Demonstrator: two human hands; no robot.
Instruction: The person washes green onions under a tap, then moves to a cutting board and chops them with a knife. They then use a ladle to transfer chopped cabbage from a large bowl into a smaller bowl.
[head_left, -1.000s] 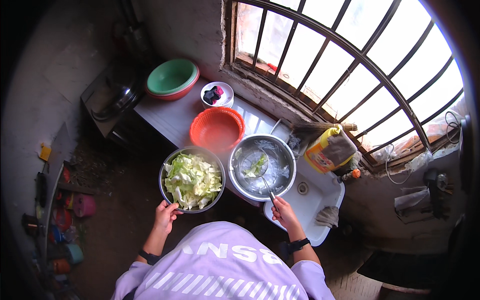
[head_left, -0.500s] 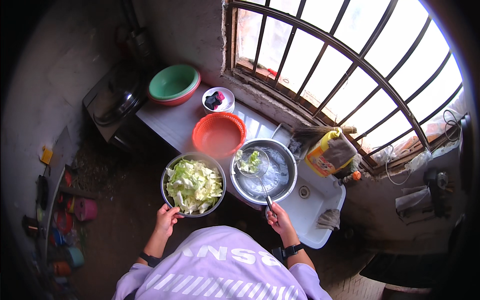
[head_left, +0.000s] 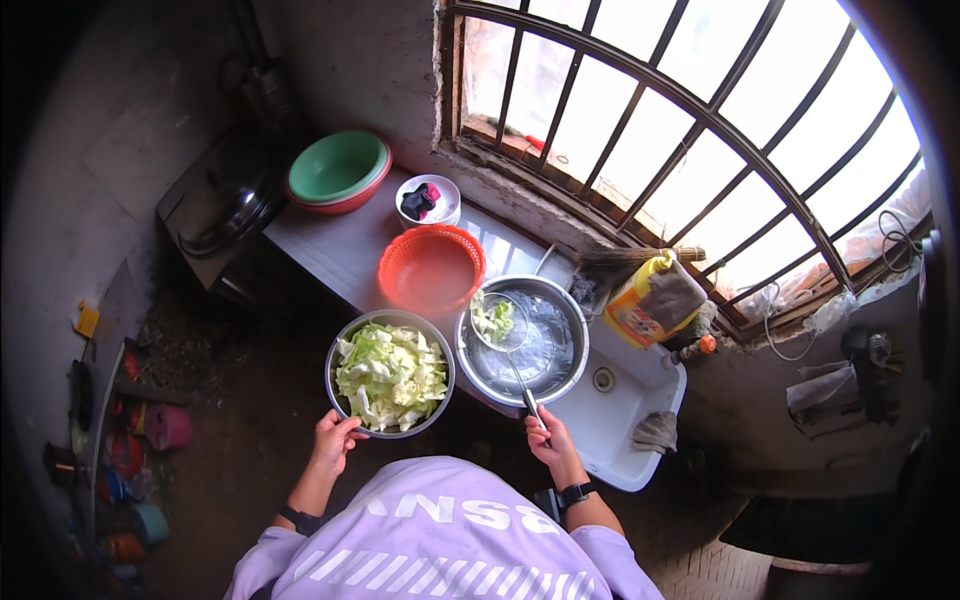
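Note:
My left hand (head_left: 337, 438) grips the rim of a metal bowl (head_left: 330, 372) heaped with torn cabbage leaves (head_left: 392, 372). The fingers of my right hand (head_left: 550, 438) are wrapped round the dark handle of a wire skimmer (head_left: 515, 365). Its round mesh head lies over the left side of a metal basin (head_left: 578, 350) and carries a few cabbage pieces (head_left: 493, 320). Water (head_left: 548, 340) shows inside the basin, which rests partly over the sink's left end. The two vessels stand side by side, nearly touching.
Behind them, an orange colander (head_left: 432, 268) sits on the counter (head_left: 325, 250). Farther back are stacked green and red basins (head_left: 340, 166) and white bowls (head_left: 430, 200) with a dark and pink cloth. A white sink (head_left: 618, 440), grey cloth (head_left: 655, 433), yellow container (head_left: 645, 312) and broom (head_left: 640, 257) are to the right.
The skimmer and my right hand have shifted slightly left, with the cabbage still in the mesh. The bowl in my left hand has moved slightly right, closer to the basin.

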